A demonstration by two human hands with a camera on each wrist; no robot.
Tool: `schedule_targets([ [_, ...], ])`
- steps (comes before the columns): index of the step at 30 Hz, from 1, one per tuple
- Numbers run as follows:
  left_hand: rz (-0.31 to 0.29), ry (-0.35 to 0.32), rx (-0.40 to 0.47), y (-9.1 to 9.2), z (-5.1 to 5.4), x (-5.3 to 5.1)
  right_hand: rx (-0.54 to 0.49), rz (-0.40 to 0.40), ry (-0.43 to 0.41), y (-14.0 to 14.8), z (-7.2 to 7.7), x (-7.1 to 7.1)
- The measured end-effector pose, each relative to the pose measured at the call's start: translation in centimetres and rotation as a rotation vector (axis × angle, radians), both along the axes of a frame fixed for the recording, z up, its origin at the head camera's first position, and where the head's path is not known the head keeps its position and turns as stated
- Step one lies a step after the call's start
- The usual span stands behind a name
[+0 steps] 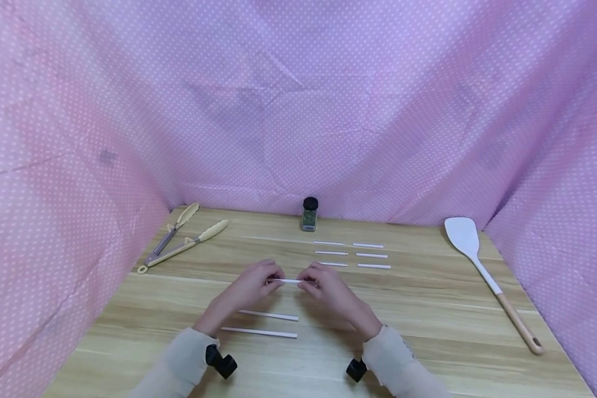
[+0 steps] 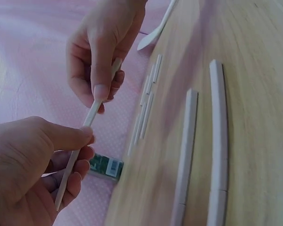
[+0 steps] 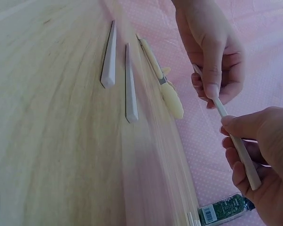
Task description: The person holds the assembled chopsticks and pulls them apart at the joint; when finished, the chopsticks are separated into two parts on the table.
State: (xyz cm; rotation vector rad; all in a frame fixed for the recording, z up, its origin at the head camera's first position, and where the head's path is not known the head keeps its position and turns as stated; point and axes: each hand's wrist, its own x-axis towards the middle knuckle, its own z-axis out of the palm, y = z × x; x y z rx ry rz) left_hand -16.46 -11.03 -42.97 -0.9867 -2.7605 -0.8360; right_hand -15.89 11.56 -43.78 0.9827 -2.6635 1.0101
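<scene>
Both hands pinch one slim white chopstick [image 1: 291,281] above the middle of the table. My left hand [image 1: 256,283] holds its thinner end between thumb and fingers, as the left wrist view shows along the chopstick [image 2: 92,113]. On the thicker end, my right hand [image 1: 328,287] has its thumb on top and fingers curled beneath. Two long white chopsticks [image 1: 268,315] lie side by side on the table nearer the body, each with a faint seam in the left wrist view. Beyond the hands, several short white chopstick pieces [image 1: 371,256] lie in two columns.
A spice jar [image 1: 309,215] with a black lid stands at the table's back edge. Spread tongs [image 1: 179,243] lie at the back left. A white turner [image 1: 487,273] with a wooden handle lies along the right. Pink dotted cloth [image 1: 298,110] hangs around the wooden table [image 1: 428,331].
</scene>
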Motion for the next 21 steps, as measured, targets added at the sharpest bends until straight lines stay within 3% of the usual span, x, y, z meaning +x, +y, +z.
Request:
schedule_targets([
  [7, -0.020, -0.013, -0.020, 0.8, 0.5, -0.3, 0.010, -0.023, -0.006, 0.1, 0.1, 0.0],
  [12, -0.064, 0.011, 0.018, 0.9, 0.7, -0.5, 0.010, -0.008, 0.006, 0.5, 0.6, 0.0],
  [21, -0.124, 0.057, 0.103, 0.9, 1.2, -1.2, -0.007, 0.019, 0.129, 0.8, 1.4, -0.4],
])
